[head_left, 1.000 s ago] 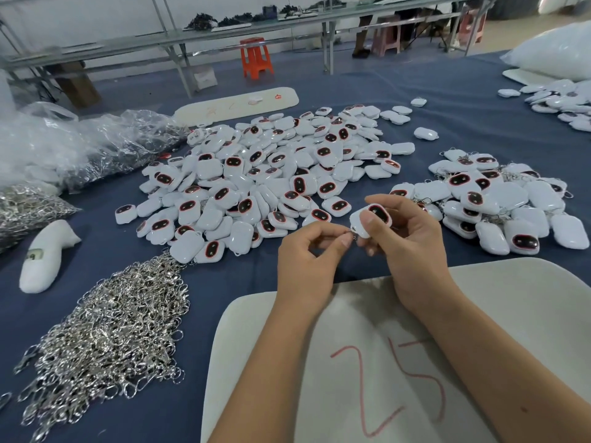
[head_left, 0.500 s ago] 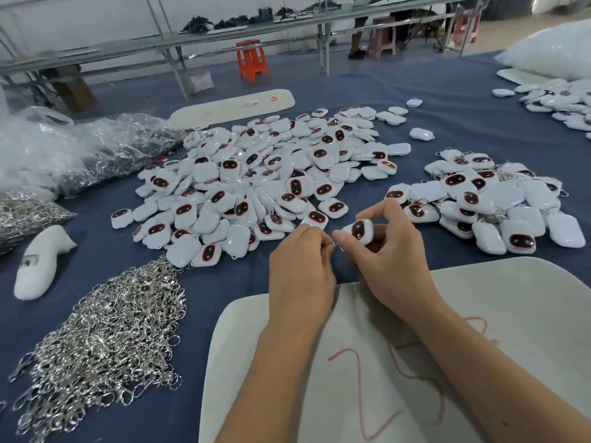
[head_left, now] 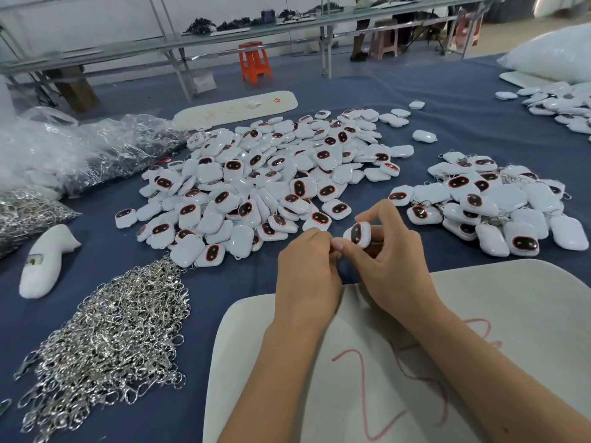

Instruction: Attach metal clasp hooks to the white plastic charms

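While the right hand [head_left: 390, 260] pinches one charm [head_left: 357, 235] steady, the left hand [head_left: 307, 270] pinches at its edge (clasp hidden, presumably), bringing loop and hook together.

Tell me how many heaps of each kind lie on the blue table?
White charm heaps: 3, the big middle one, one at right, one far right
Loose metal hook heaps: 2, near and left edge
Total: 5

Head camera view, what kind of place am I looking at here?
Probably a small assembly workshop: a heap of white charms, a pile of metal clasp hooks, and long workbenches behind.
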The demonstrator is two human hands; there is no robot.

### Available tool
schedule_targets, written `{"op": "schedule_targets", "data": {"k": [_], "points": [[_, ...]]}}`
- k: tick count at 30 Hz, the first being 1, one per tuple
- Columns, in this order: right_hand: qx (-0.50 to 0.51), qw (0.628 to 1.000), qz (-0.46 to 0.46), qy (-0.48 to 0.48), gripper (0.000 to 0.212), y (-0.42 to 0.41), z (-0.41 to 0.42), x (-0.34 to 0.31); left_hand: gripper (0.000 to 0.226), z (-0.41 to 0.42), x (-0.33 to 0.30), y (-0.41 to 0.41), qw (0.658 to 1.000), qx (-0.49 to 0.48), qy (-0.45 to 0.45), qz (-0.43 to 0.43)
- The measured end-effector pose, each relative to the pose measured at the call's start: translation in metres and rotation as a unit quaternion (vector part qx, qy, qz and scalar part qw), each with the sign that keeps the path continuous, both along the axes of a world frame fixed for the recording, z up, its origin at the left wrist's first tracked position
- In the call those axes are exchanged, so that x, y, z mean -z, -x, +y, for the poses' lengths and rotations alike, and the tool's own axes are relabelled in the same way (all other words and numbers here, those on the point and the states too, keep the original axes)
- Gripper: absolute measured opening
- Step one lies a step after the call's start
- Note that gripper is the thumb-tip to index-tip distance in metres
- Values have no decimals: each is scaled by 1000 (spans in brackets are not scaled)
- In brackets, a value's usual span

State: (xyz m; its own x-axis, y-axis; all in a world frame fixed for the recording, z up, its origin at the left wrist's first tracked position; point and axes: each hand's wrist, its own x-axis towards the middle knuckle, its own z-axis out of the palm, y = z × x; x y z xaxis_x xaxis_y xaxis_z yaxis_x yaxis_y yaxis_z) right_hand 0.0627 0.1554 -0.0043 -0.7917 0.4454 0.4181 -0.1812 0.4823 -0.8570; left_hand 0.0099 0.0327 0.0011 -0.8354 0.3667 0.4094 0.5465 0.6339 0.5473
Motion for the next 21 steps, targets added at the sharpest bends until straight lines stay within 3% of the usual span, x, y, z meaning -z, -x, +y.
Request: {"op": "schedule_targets", "data": {"k": [2,5,9,13,17,21], "points": [[-25,992,6,127,26,0,3,-3,14,2,3,-1,990,5,-133,-53],[-74,959,11,274,14,0,8,-7,20,5,1,-1,943,20,-303,-138],[-117,943,20,311,7,-1,7,-6,24,4,1,5,867,63,-418,-266],[-134,940,30,313,15,-1,6,-5,7,5,1,4,810,89,-469,-341],[-134,941,32,310,23,-1,5,-6,8,6,-1,3,798,85,-484,-349],[-127,946,34,296,20,-2,4,-6,21,6,1,4,832,50,-469,-291]]}}
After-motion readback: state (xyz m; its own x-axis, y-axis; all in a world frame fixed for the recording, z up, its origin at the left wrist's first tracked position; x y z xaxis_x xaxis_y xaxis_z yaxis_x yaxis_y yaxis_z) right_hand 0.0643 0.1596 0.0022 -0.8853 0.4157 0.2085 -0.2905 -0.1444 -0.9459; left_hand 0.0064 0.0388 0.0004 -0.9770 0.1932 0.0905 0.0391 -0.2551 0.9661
